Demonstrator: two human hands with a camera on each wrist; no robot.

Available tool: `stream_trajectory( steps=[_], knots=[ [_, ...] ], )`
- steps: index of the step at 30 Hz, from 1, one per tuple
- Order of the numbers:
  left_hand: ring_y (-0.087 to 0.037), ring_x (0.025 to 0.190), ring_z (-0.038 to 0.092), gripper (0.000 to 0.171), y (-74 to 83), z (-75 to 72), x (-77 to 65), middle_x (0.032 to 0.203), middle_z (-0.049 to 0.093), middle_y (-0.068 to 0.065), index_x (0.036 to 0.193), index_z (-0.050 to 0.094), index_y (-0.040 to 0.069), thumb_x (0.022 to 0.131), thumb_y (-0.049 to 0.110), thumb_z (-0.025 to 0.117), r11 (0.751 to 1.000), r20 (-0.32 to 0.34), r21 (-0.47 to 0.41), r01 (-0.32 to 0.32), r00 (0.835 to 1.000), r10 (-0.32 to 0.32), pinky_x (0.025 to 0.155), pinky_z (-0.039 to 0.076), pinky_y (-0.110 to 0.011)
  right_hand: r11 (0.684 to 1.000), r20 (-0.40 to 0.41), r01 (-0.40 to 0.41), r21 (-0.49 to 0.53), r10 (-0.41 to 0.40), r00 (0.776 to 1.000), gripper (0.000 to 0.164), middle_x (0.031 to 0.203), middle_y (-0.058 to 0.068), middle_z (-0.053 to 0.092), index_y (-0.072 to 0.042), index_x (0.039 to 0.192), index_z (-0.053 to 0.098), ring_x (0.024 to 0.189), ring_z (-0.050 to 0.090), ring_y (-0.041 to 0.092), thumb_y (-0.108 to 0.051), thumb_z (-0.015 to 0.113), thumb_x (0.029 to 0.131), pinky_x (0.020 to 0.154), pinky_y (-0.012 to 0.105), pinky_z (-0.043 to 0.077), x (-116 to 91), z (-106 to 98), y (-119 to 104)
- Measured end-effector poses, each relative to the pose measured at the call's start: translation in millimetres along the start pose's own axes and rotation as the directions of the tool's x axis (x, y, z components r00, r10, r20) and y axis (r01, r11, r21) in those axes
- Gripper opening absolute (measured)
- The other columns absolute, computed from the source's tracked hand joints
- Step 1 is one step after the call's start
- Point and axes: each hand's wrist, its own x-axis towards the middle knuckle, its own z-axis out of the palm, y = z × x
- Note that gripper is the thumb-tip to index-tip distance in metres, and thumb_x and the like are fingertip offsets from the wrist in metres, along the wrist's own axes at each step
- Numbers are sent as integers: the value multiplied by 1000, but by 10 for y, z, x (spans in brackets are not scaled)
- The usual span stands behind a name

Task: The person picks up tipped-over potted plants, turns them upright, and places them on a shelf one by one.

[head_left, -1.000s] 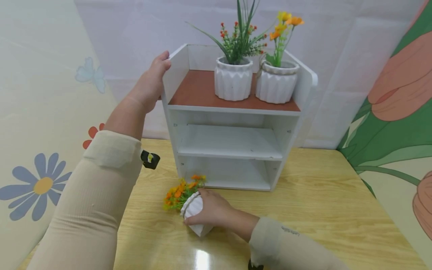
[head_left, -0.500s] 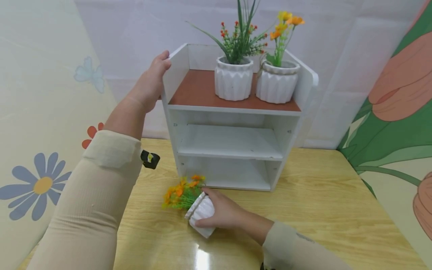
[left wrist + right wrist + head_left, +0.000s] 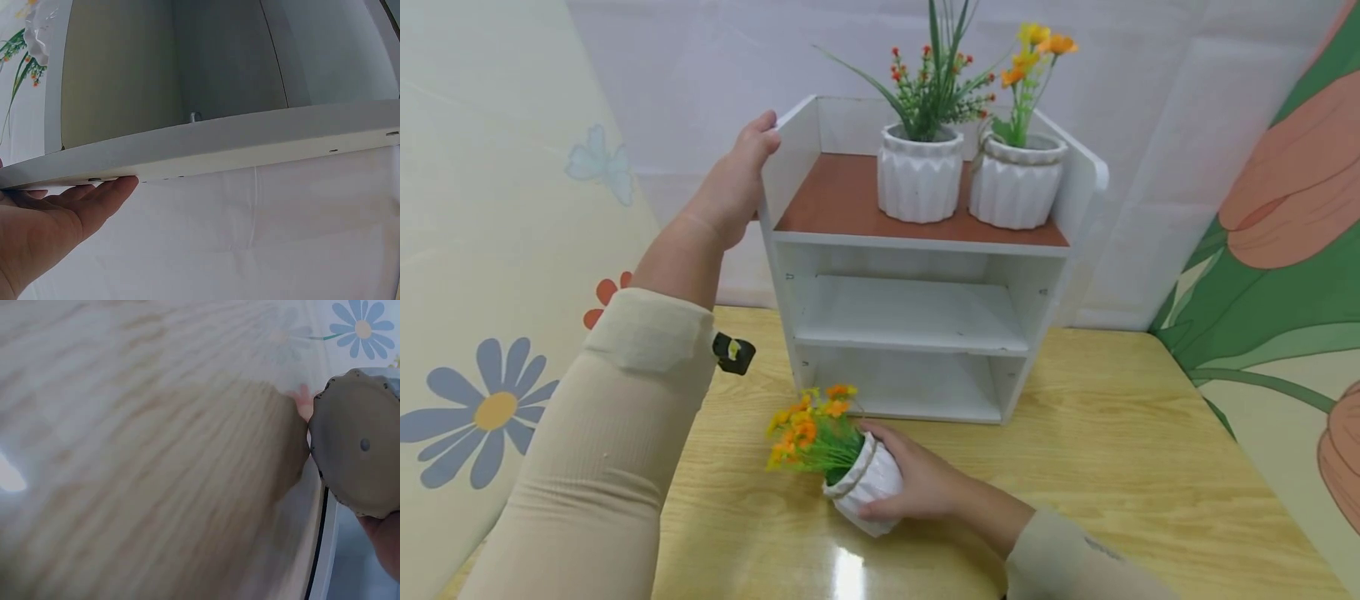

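Note:
A white fluted flowerpot (image 3: 880, 479) with twine round its neck and orange and yellow flowers (image 3: 805, 433) tips leftward, low over the table. My right hand (image 3: 917, 483) grips its side, thumb in front. Its round base (image 3: 356, 444), marked by a small central spot, faces the right wrist view, where part of the hand (image 3: 384, 547) shows underneath. My left hand (image 3: 741, 179) is at the top left of a white shelf unit (image 3: 917, 346). In the left wrist view its fingers (image 3: 106, 197) lie extended against the outer face of the side panel (image 3: 206, 159).
Two more white pots stand on the brown top shelf (image 3: 835, 196): one with red berries and long leaves (image 3: 920, 179), one with yellow-orange flowers (image 3: 1017, 187). A middle shelf (image 3: 910, 317) lies below. The wooden table (image 3: 1120, 467) meets a white cloth backdrop (image 3: 1150, 167).
My right hand has drawn the flowerpot rightward and slightly toward me, turning it so its mouth shows more. The left hand and shelf unit hold their place.

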Motion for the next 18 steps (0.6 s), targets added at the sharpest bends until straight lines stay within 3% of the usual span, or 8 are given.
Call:
stream_trajectory(
  steps=[13,18],
  knots=[
    [-20,129,34,54,6,-11,7,152,33,-4,154,1,48,102,55,14,1000,-1,1,7,1000,-7,108,32,-50,996,-1,18,87,-18,1000,107,149,10,44,-22,155,25,129,48,28,-36,85,67,102,46,41,-175,-46,119],
    [-21,130,33,54,8,-9,5,152,32,-4,154,1,48,102,55,14,1000,3,1,5,1000,-5,108,31,-51,994,-20,15,107,-13,1000,108,150,12,41,-19,155,23,132,46,31,-35,85,68,105,53,38,-230,-22,151]
  ],
)
